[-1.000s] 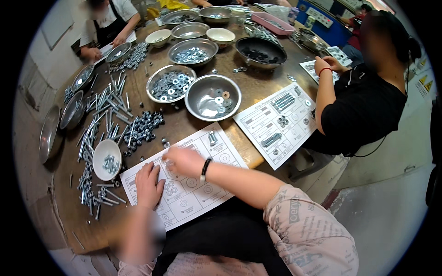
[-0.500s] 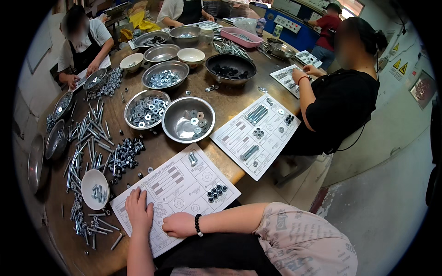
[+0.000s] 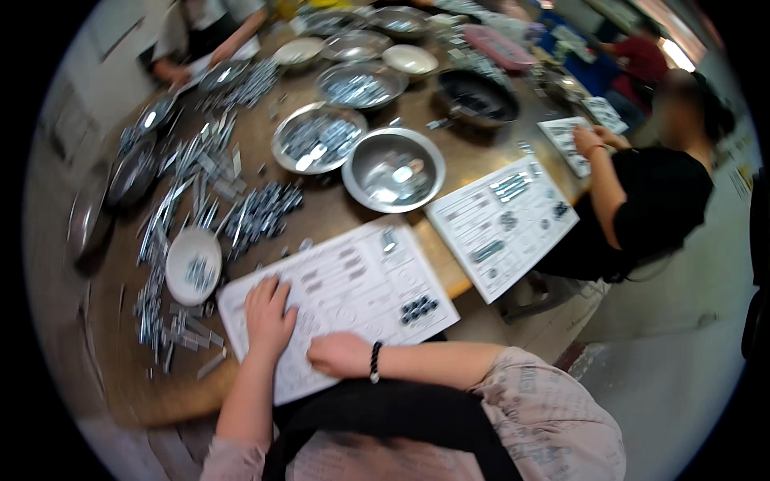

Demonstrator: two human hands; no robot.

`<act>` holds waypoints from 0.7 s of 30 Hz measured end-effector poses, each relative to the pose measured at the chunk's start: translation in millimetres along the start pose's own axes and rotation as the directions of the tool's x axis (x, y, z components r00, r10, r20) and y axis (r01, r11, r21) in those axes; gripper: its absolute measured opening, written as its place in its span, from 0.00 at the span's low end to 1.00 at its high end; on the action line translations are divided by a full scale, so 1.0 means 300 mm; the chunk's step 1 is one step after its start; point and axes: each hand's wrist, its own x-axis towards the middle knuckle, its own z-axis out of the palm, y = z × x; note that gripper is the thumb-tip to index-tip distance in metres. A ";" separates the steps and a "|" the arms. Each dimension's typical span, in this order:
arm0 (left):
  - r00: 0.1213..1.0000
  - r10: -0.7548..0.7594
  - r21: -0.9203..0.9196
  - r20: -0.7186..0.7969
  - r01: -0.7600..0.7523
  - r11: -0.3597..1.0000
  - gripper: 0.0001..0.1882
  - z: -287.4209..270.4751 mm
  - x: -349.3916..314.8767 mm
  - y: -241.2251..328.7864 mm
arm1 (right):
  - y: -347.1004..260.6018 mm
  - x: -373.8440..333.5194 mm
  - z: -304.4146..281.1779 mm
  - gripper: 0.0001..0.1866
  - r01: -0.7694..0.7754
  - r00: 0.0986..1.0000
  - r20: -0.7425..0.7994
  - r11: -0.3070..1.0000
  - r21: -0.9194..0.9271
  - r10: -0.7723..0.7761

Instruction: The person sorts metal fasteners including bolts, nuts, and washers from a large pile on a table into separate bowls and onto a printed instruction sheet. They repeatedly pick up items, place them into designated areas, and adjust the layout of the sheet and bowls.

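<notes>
Tabletop blur obscures likely bolts; hands partly cover the sheet.

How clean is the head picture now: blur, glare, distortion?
Head view: blur smears the hardware pile into streaks; head view: glare whitens spots in the foremost steel bowl; head view: fisheye leaves black corners; head view: left hand and right hand readable, printed sheet's fine text not.

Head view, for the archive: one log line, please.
left hand: on printed sheet; right hand: curled, contents unclear; dark parts: grouped on sheet; white bowl: left of sheet
</notes>
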 end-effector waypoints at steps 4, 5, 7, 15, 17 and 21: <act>1.000 -0.016 -0.001 -0.011 0.016 1.000 0.23 -0.020 -0.010 0.008 | -0.058 0.004 -0.057 0.06 -0.049 0.999 0.025 0.999 -0.001 0.049; 1.000 -0.016 0.012 -0.028 0.016 1.000 0.23 -0.012 -0.023 -0.001 | -0.059 0.005 -0.056 0.06 -0.028 0.999 0.031 1.000 0.001 0.028; 0.999 -0.030 0.019 -0.030 0.031 0.999 0.23 -0.015 -0.026 0.001 | -0.059 0.004 -0.055 0.06 -0.001 0.999 0.034 1.000 -0.015 0.001; 0.999 -0.025 0.027 -0.025 0.026 0.999 0.22 -0.007 -0.020 -0.001 | -0.054 -0.022 -0.065 0.06 0.030 0.998 0.052 0.999 0.024 -0.031; 0.999 -0.033 0.017 -0.022 0.033 0.999 0.22 -0.008 -0.023 -0.001 | -0.050 -0.027 -0.089 0.07 0.008 0.992 0.121 0.997 0.070 -0.017; 0.999 -0.035 0.013 -0.026 0.035 0.999 0.22 -0.013 -0.022 0.004 | 0.005 -0.005 -0.237 0.09 -0.070 0.997 0.045 0.997 0.017 0.069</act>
